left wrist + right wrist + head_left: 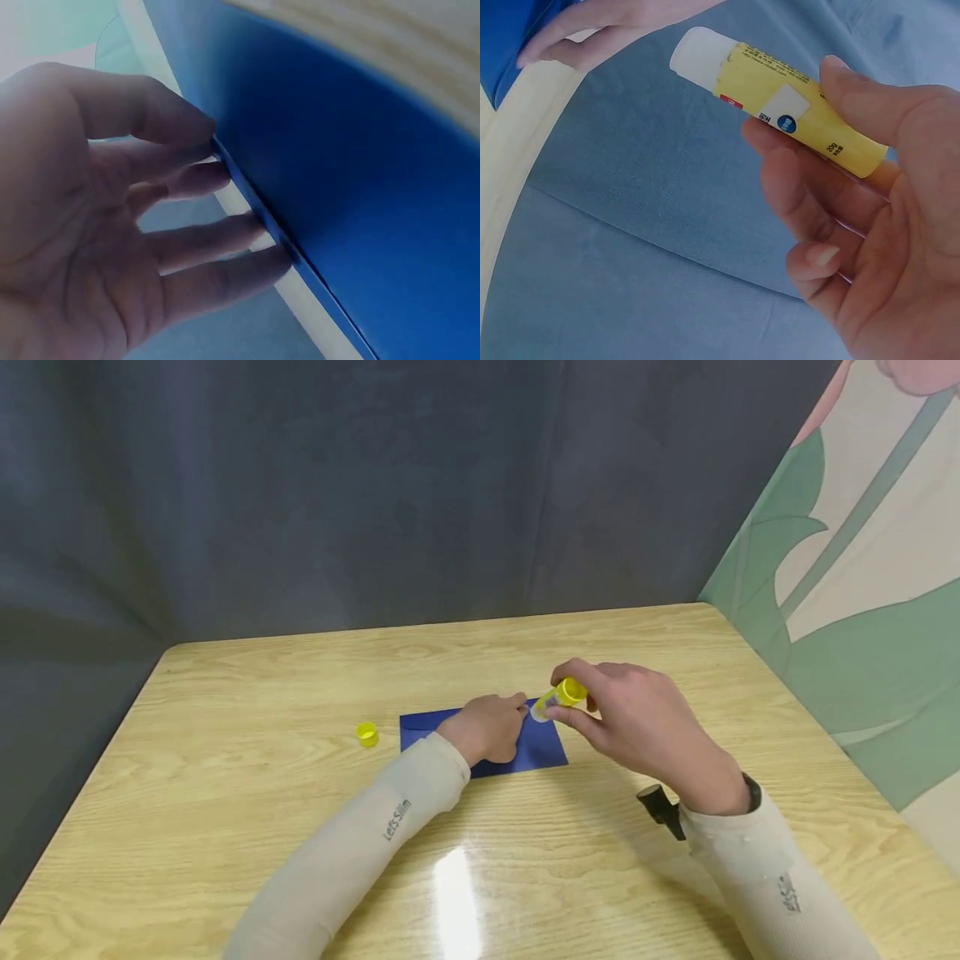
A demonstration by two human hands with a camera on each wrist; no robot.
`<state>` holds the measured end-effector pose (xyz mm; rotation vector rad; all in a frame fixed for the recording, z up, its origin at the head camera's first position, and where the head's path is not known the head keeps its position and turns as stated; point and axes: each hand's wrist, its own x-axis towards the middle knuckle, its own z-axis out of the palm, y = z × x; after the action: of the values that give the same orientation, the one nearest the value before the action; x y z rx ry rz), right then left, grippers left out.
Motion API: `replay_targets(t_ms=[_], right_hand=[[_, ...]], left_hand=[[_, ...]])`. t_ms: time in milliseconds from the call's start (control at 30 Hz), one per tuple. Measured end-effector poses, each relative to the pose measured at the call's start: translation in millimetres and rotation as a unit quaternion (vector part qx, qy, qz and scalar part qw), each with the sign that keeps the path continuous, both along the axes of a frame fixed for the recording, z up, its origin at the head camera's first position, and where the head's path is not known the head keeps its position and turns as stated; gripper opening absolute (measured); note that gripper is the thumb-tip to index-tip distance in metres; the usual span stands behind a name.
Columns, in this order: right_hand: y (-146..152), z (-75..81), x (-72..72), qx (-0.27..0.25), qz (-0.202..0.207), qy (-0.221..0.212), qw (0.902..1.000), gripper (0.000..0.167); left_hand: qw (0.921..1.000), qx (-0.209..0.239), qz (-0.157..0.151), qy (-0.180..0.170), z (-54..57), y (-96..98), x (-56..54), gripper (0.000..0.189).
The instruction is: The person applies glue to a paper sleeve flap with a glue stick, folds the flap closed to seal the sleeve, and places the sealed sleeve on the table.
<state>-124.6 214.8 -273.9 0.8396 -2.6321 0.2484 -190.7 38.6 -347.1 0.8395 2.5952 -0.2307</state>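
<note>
A blue envelope (542,745) lies on the table, partly hidden under my left hand (487,727). In the left wrist view, the fairly straight fingers (217,289) of that hand rest their tips along the envelope's flap edge (259,202), with the thumb close beside them. My right hand (637,718) pinches a yellow glue stick (780,105) between thumb and fingers. Tilted, its white end (703,58) points down towards the envelope's right part, near the left fingertips. Whether that end touches the paper I cannot tell.
A small yellow cap (367,734) sits on the wooden table (225,793), left of the envelope. Dark cloth (375,502) hangs behind the table, and a leaf-patterned curtain (885,652) borders its right side. A black wrist mount (662,810) juts from the right wrist.
</note>
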Motion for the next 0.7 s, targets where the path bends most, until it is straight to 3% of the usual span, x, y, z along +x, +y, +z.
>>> replay_targets(t_ms=[167, 300, 567, 700], right_hand=[[1, -1.2, 1.7, -0.005, -0.009, -0.001, 1.0, 0.034], [-1, -1.0, 2.6, -0.007, -0.008, -0.004, 0.9999, 0.034], [-3, -0.8, 1.2, -0.004, -0.005, -0.001, 1.0, 0.034], [-6, -2.0, 0.7, -0.003, 0.0, -0.001, 1.0, 0.034]], left_hand=[[0.9989, -0.037, 0.003, 0.03, 1.2, 7.5, 3.5, 0.054], [0.999, -0.032, -0.001, 0.031, 2.5, 7.0, 4.6, 0.043], [0.9998, 0.016, -0.013, 0.004, -1.5, 0.1, -1.2, 0.037], [0.9976, 0.054, 0.013, -0.041, -3.8, -8.0, -3.6, 0.05]])
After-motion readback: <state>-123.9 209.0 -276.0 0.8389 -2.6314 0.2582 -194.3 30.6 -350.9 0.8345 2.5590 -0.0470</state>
